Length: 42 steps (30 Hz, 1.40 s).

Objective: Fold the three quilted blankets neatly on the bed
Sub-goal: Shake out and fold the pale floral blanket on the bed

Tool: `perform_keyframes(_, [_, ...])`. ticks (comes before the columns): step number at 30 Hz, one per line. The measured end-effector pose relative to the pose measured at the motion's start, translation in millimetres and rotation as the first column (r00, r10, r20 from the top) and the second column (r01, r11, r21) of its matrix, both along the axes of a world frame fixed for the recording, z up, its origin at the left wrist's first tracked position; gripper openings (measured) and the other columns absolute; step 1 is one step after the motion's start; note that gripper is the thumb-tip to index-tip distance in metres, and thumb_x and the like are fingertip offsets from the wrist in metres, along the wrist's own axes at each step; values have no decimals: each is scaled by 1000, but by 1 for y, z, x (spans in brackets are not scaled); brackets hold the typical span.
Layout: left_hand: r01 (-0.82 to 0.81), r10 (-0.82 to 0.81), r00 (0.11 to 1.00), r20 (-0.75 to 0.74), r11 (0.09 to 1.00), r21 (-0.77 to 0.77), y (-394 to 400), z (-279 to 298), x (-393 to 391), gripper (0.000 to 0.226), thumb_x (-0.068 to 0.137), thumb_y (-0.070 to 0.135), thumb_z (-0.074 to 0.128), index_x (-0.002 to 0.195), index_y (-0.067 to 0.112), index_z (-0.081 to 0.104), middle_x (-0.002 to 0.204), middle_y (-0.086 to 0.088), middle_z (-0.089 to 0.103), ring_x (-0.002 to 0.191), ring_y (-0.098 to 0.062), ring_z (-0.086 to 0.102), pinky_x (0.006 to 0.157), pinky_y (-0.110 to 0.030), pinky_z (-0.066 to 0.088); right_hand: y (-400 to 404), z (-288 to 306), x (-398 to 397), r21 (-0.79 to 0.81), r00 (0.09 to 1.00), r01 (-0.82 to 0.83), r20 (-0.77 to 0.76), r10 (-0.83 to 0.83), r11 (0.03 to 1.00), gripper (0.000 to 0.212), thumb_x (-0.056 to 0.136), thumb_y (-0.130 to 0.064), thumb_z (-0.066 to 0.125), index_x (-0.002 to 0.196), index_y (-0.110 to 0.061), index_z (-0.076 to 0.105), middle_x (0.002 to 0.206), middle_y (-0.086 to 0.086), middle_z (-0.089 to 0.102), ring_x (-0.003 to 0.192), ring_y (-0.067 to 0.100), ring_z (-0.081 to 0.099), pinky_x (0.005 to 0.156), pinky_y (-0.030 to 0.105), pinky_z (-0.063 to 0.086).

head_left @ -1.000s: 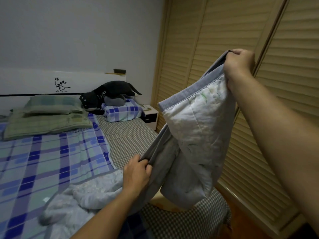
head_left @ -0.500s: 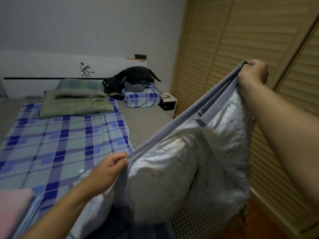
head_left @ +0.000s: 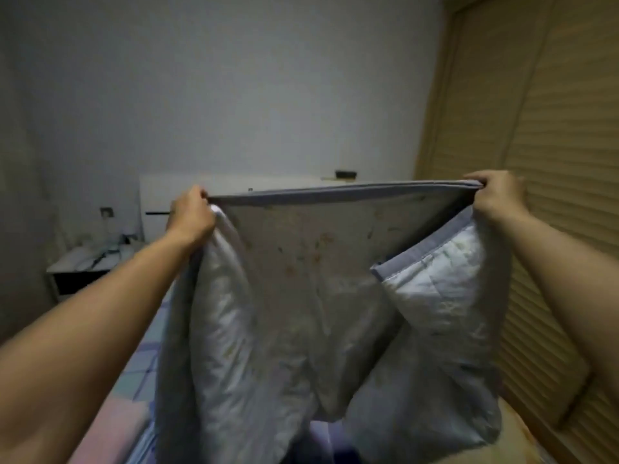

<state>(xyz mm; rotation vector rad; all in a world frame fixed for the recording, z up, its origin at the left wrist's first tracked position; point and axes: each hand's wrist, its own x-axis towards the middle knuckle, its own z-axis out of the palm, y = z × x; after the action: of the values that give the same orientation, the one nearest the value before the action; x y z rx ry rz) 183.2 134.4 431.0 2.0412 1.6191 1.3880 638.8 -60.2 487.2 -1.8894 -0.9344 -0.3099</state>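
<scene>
A pale quilted blanket (head_left: 321,296) with a grey-blue border hangs stretched in the air in front of me. My left hand (head_left: 191,212) grips its top edge at the left corner. My right hand (head_left: 495,199) grips the top edge at the right corner, at about the same height. The border between the hands is pulled taut and level. Both sides fold inward and hang down, hiding most of the bed (head_left: 140,366). A pink folded cloth (head_left: 110,420) shows at the lower left; what it is I cannot tell.
A white headboard (head_left: 160,195) stands behind the blanket against the grey wall. A nightstand (head_left: 77,272) with clutter on top sits at the left. Slatted wooden wardrobe doors (head_left: 552,162) run along the right side.
My left hand rose from low over the bed to the right hand's height, pulling the blanket's top edge taut and level. My view swung up and left toward the wall.
</scene>
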Motion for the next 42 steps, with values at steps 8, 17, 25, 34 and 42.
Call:
perform_keyframes(8, [220,76,787,-612,892,394,-69,28,-36,39,96,44,30,118,18,50,106,-23,67,81,-46,66,64,-48,51,-5,44,15,-302,992,-55,90,86,952,33,84,1,59,109,-14,74,113,18,70,108,37,62,83,31,48])
perform_keyframes(17, [169,-150,945,-292,985,40,-198,-101,-31,30,97,44,48,84,18,51,75,-7,57,66,-27,55,58,-34,37,-61,-132,10,-87,718,-315,629,297,945,37,84,-13,49,116,-14,68,116,15,69,92,38,68,74,43,56])
perform_keyframes(25, [104,-544,672,-502,741,-664,-322,-384,-60,39,88,62,41,78,25,49,80,3,59,85,-20,66,69,-31,44,-154,-408,45,-956,926,-159,-57,374,246,50,80,-47,63,118,-15,63,113,12,64,98,29,62,87,37,50])
perform_keyframes(34, [178,-443,821,-360,798,-576,-377,-424,-63,13,89,21,61,85,33,56,92,17,48,80,-4,56,73,-29,50,-235,-456,47,-990,807,-12,73,586,139,21,92,-27,56,110,-35,62,110,-4,64,94,18,63,82,33,54])
perform_keyframes(42, [1,-541,753,-375,571,-821,-355,-430,-53,13,99,35,45,90,27,40,84,0,59,75,-20,59,75,-40,50,-218,-478,18,-912,695,-73,-337,635,-404,22,90,-21,54,106,-25,70,107,-4,65,91,15,60,77,20,43])
